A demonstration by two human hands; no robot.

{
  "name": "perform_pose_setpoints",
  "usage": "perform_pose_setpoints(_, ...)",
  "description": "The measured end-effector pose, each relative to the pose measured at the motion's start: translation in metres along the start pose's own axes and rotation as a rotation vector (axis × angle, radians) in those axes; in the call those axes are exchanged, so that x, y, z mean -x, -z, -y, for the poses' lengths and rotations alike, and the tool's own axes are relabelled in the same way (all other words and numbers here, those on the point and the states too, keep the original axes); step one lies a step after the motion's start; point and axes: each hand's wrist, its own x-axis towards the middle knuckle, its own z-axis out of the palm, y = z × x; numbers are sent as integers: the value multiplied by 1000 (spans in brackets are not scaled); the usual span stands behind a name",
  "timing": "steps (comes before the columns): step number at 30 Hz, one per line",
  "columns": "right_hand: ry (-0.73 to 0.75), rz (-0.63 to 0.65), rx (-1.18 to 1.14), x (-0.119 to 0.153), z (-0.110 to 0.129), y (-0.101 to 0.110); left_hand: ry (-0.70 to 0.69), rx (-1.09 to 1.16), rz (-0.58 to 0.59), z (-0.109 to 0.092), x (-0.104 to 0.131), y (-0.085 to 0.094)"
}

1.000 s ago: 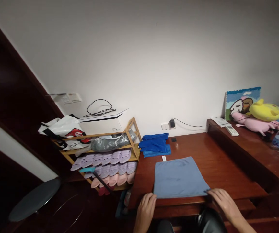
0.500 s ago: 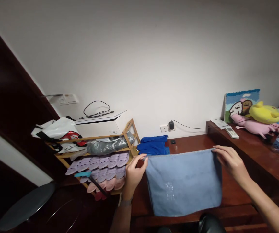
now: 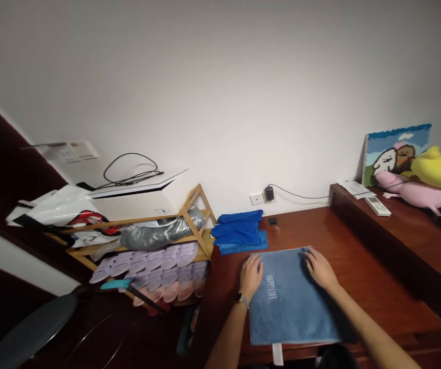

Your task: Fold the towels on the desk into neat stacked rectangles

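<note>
A blue-grey towel (image 3: 293, 302) with pale stitched lettering lies flat on the reddish-brown wooden desk (image 3: 381, 287). Its white label (image 3: 277, 354) sticks out at the near edge. My left hand (image 3: 251, 275) rests on the towel's far left corner, fingers stretched forward. On the far right part of the towel lies my right hand (image 3: 320, 267), its fingers spread. Neither hand grips the cloth. Beyond the towel, against the wall, is a pile of folded bright blue cloths (image 3: 239, 230).
Left of the desk stands a wooden rack (image 3: 197, 205) with rows of purple and pink slippers (image 3: 162, 259) and a white box (image 3: 135, 197) on top. A raised ledge at right holds a remote (image 3: 377, 206) and a pink plush toy (image 3: 412, 189). A charger (image 3: 269, 192) is plugged into the wall.
The towel, held up by its two top corners before, now lies flat on the desk. Both hands have come down and let go of the corners, and rest on the cloth.
</note>
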Motion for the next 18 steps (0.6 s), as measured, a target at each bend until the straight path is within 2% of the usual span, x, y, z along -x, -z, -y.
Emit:
perform_pose_setpoints(2,-22,103,12,19,-3,-25,-29,-72,82,-1,21,-24)
perform_pose_setpoints(5,-58,199,35,36,-11,-43,-42,-203,209,10,44,-46)
perform_pose_setpoints(8,-61,221,55,32,-18,-45,-22,-262,251,25,55,-51)
perform_pose_setpoints(11,-79,190,63,14,-20,-42,-30,-294,200,27,53,-48)
perform_pose_setpoints(13,-85,163,53,0,-19,-42,-53,-287,165,17,43,-48)
perform_pose_setpoints(15,-88,174,44,-11,-18,-44,-97,-249,170,-5,28,-55)
perform_pose_setpoints(18,-105,216,41,-19,-17,-52,-198,-156,222,-51,2,-84)
